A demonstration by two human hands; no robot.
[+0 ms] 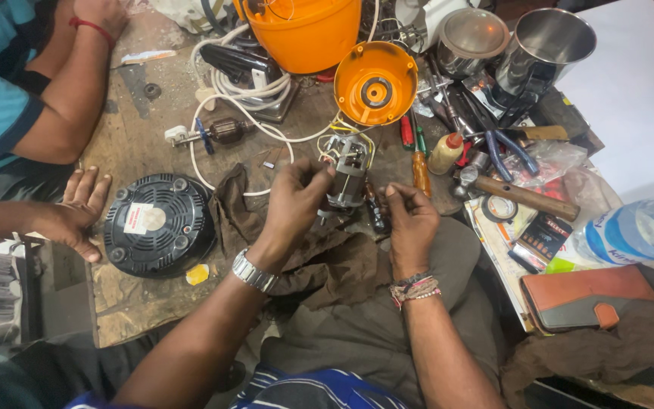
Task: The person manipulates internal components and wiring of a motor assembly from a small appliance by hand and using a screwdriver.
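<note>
Left hand [295, 198] fingers pinch the side of the small electric motor [347, 173], which stands on the counter [126, 144] just below the orange round housing cap [375, 82]. Right hand [410, 220] is curled just right of the motor, fingertips closed on a small dark part; can't tell what it is. Brown rag [319, 265] under both hands, black round base [158, 224] left of the motor with another person's hand [77, 213] beside it, screwdrivers [419, 163] right of the motor.
</note>
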